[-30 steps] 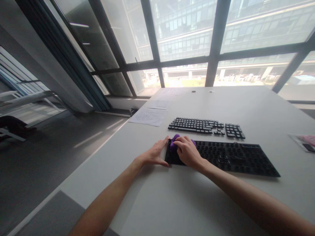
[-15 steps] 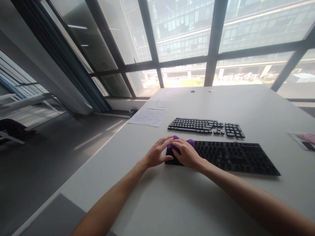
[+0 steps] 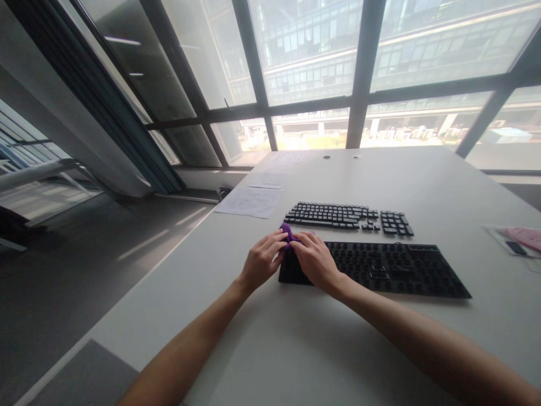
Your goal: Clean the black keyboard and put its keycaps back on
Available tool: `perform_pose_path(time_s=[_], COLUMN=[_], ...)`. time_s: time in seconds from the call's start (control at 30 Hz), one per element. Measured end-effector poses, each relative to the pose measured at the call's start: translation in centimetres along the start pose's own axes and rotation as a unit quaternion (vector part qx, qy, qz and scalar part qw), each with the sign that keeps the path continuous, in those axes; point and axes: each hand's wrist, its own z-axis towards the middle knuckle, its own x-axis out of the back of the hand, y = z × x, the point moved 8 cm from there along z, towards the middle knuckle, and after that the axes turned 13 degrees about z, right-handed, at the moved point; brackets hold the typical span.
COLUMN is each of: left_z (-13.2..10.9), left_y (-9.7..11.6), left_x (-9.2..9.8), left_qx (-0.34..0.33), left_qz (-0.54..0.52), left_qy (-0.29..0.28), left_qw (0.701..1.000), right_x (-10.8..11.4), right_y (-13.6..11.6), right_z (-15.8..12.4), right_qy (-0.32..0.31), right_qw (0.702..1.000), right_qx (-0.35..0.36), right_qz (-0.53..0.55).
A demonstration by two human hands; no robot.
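Note:
A bunched purple cloth (image 3: 286,230) is pinched between the fingers of both hands, above the left end of a black keyboard base (image 3: 397,270). My left hand (image 3: 264,256) grips it from the left with bent fingers. From the right, my right hand (image 3: 315,259) holds it too, fingertips close to those of the left. Much of the cloth is hidden behind the fingers. The keyboard base lies flat with its keycaps off, showing rows of black switches. Behind it, loose dark keycaps (image 3: 325,215) are laid out in keyboard order on the white desk.
Printed sheets of paper (image 3: 249,202) lie at the desk's left edge. To the right are a pink item (image 3: 524,237) and a small dark object (image 3: 516,248) on clear plastic. Large windows (image 3: 313,51) stand behind the desk, and a curtain (image 3: 122,113) hangs at the left.
The purple cloth has been lifted and gathered between the fingertips of both hands. My left hand has closed on it, where its thumb and fingers were spread. The view has shifted slightly.

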Motion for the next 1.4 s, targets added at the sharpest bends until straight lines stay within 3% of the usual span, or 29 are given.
perform_pose_path(time_s=[0.1,0.2,0.37,0.57,0.73,0.83,1.13,1.4], left_z=[-0.3,-0.7,-0.5,-0.1,-0.5,-0.7,-0.2,-0.5], left_y=[-0.5,-0.9,-0.6,0.2,0.6,0.4,1.4,1.7], left_x=[-1.7,-3.0,-3.4,-1.5,-3.2,-3.8,-2.0,-2.9], left_qx=[0.024,0.046,0.046,0.035,0.007,0.008,-0.002,-0.001], left_qz=[-0.014,-0.034,-0.030,-0.027,-0.022,-0.018,-0.026,-0.072], left_qy=[-0.080,-0.122,-0.125,-0.059,-0.124,-0.136,-0.080,-0.157], left_qw=[0.996,0.991,0.991,0.997,0.992,0.991,0.996,0.985], right_x=[-1.4,-2.0,-1.6,0.2,-1.0,-1.2,0.5,-1.0], right_y=[1.1,1.8,1.6,0.4,0.6,0.8,-1.4,-0.4], right_z=[0.0,-0.2,-0.1,-0.3,-0.8,-1.0,-1.4,-1.9], right_qy=[-0.040,-0.055,-0.059,0.010,-0.037,-0.047,0.018,-0.042], right_qw=[0.999,0.998,0.997,0.999,0.999,0.998,0.998,0.997], right_qx=[-0.019,-0.026,-0.025,-0.012,-0.035,-0.044,0.010,-0.035], right_qz=[0.002,0.014,0.044,0.049,0.008,0.023,0.059,0.056])
